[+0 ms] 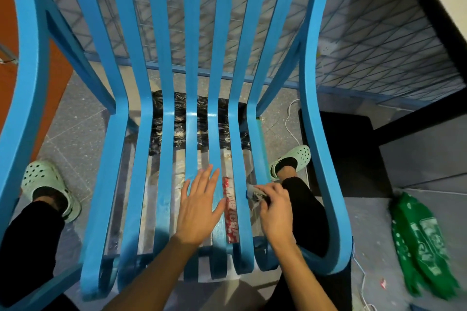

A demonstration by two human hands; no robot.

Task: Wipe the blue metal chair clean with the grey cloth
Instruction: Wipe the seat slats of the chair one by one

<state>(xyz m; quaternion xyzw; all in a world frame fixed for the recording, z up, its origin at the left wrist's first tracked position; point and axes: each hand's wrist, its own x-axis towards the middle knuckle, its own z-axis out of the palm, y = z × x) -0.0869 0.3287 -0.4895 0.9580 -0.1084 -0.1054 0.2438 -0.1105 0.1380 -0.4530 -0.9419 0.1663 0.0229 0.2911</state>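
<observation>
Your left hand (199, 207) lay flat on the middle slats of the chair (167, 134); your right hand (275, 209), just right of it, gripped the cloth (255, 193) on an outer slat. Your clogs (48, 184) flanked the seat; a bag (424, 240) lay near right.

Legible text: none | red strip (231, 212), lower centre of frame: white lettering is carried, too blurred to be read | green item (424, 240), lower right of frame: white print is borne, not decipherable
</observation>
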